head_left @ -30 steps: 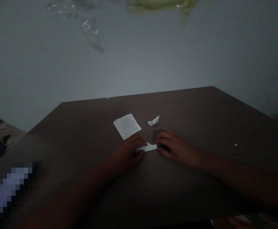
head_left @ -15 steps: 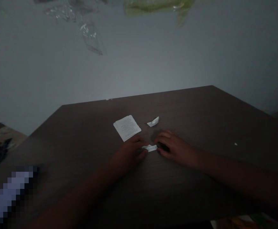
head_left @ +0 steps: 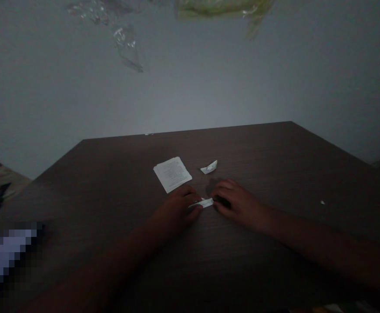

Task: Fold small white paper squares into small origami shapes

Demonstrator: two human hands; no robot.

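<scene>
Between my two hands is a small folded piece of white paper [head_left: 206, 203], held just over the dark table. My left hand [head_left: 183, 206] pinches its left end between thumb and fingers. At the right end, the fingertips of my right hand [head_left: 233, 199] close on the paper's edge. Beyond my hands stands a little folded paper boat [head_left: 209, 167]. A stack of printed paper sheets [head_left: 173, 174] lies just past my left hand.
The brown wooden table [head_left: 261, 152] meets a grey wall [head_left: 190, 87]. A white paper scrap [head_left: 322, 202] lies on the right. At lower left is a pixelated, pale rectangular object [head_left: 8, 254]. Clear plastic [head_left: 126, 41] and a yellow-green wrapper [head_left: 222, 9] hang on the wall.
The folded paper has shifted slightly left and tilted between my fingers, and more of its left end shows in my left hand. The camera view has turned a little.
</scene>
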